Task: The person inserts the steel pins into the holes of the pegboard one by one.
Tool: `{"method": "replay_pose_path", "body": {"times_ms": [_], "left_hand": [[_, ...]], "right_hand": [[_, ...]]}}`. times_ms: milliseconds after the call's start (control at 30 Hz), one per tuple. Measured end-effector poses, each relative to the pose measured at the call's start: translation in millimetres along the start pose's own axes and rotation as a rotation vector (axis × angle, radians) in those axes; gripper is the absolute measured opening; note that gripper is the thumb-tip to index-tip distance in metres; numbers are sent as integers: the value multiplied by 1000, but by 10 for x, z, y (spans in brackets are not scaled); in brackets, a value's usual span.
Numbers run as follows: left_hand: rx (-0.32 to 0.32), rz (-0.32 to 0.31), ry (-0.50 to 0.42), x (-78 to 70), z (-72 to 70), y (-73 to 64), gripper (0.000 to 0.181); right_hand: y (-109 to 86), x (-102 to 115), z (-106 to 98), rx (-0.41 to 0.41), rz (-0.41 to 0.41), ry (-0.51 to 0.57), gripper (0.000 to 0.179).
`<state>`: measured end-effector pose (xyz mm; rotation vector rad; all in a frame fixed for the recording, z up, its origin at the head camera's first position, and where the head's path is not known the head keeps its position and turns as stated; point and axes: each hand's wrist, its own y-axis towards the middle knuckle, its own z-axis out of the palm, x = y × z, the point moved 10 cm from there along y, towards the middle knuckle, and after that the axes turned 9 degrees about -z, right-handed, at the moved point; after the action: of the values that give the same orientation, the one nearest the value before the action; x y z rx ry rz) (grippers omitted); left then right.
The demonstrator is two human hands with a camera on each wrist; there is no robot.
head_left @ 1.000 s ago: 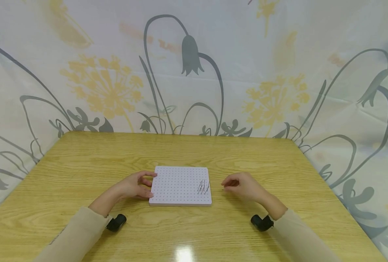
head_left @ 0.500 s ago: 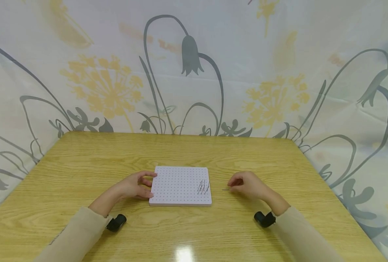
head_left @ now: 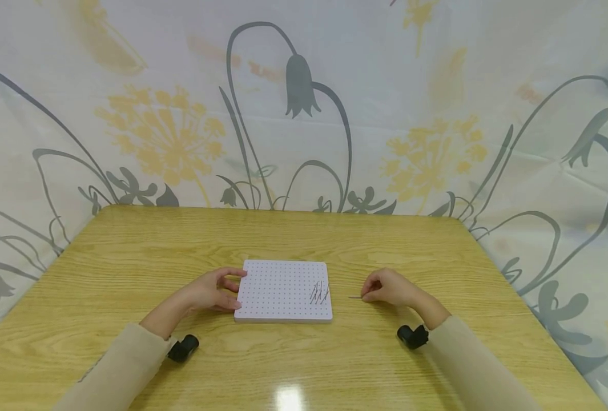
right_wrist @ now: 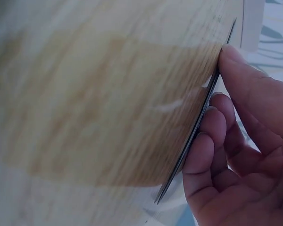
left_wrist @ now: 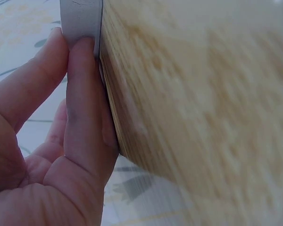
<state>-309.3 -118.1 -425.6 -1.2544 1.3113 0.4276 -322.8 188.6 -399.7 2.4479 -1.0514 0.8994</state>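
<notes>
A white pegboard (head_left: pixel 278 291) with rows of small holes lies flat on the wooden table. At its left edge rests my left hand (head_left: pixel 213 290), its thumb and index finger spread along the side; in the left wrist view, fingertips (left_wrist: pixel 82 47) touch the board's pale edge (left_wrist: pixel 80 19). Several thin dark metal rods (head_left: pixel 319 293) stand slanted near the board's right side. Right of the board, a thin metal rod (head_left: pixel 355 297) sticks out leftward from my right hand (head_left: pixel 390 288). The right wrist view shows its curled fingers and thumb against that rod (right_wrist: pixel 193 127), low over the table.
The wooden table (head_left: pixel 283 359) runs back to a floral-patterned cloth (head_left: pixel 304 103). A black wrist camera (head_left: pixel 182 348) sits under the left forearm, and a matching camera (head_left: pixel 411 337) under the right.
My right hand has slid a little to the right, so more of the thin rod shows at its left. The left hand and the pegboard keep their places.
</notes>
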Motion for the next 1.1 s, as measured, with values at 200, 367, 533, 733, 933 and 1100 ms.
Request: {"method": "replay_pose_path", "body": {"times_ms": [200, 367, 533, 733, 933, 1100], "left_hand": [[-10, -4, 9, -11, -4, -14, 68], [-6, -7, 6, -8, 1, -12, 68], [-12, -17, 6, 1, -5, -6, 68], [-10, -12, 22, -11, 8, -6, 68], [-16, 1, 39, -29, 3, -15, 68], [-18, 1, 37, -23, -2, -10, 68]], "right_hand": [[13, 44, 34, 40, 0, -12, 6], [8, 35, 59, 61, 5, -19, 7], [-3, 26, 56, 63, -9, -25, 7], [-28, 34, 19, 39, -23, -16, 8], [-38, 67, -50, -39, -38, -16, 7], [-15, 98, -121, -122, -45, -25, 7]]}}
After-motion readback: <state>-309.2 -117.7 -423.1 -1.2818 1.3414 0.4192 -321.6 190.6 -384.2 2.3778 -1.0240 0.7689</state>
